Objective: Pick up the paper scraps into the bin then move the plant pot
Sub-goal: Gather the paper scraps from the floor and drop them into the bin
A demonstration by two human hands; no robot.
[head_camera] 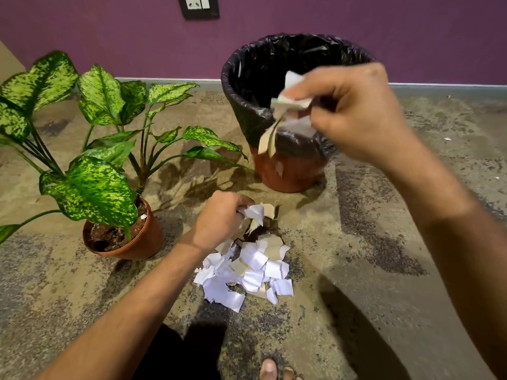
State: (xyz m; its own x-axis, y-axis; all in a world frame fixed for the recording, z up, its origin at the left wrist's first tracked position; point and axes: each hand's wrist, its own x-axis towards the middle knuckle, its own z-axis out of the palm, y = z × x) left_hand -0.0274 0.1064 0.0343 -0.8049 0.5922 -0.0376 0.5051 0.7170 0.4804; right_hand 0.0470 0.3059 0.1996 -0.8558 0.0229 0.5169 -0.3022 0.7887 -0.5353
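Purple wall (356, 31) runs across the far side, with a dark switch plate (198, 6) set into it at the top, and below it spreads a speckled brown and grey floor (384, 242).

From the head camera, a bin (285, 113) stands at the far centre, reddish-brown at its base and lined with a black plastic bag (247, 78) folded over its rim. At the left stands a plant pot (129, 242) of the same reddish-brown, filled with dark soil and holding a plant (87, 185) with broad green, yellow-flecked leaves. One small white scrap lies on the soil inside the pot.

A pile of paper scraps (247, 272), white and beige, lies on the floor near the centre, between the pot and the bin but closer to the viewer. The left hand (219, 218) is low over the far edge of the pile, its fingers curled around a bunch of scraps, some of which stick out to the right. The right hand (354, 113) is raised in front of the bin's near rim, its fingers pinching several scraps that hang down, blurred. A few stray white bits lie on the floor at the far right. Toes (274, 370) show at the near edge.
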